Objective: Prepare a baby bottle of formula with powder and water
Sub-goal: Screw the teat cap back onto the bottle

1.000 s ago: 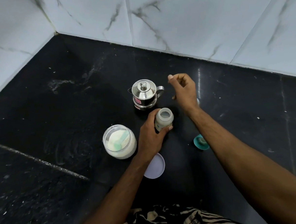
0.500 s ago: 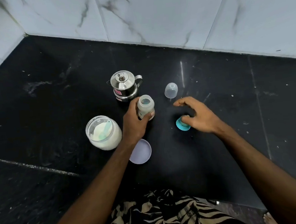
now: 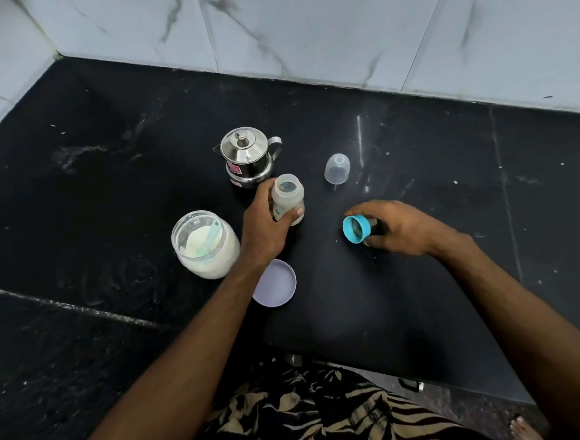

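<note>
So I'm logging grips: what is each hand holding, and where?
Left hand holds the bottle round its body. Right hand holds the teal ring by its far side.

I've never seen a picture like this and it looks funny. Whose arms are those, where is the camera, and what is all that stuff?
No machine here: these are a person's two arms. The camera sits on the person's head and looks down, so you see what they see.

They stand at a black counter by a white marble wall. The left hand holds an open baby bottle upright. The right hand holds the bottle's blue screw ring, tipped on its side.

Also on the counter: a glass jar of white powder with a green scoop inside, the jar's round lid lying beside it, a small shiny steel kettle behind the bottle, and a clear plastic cap.
</note>
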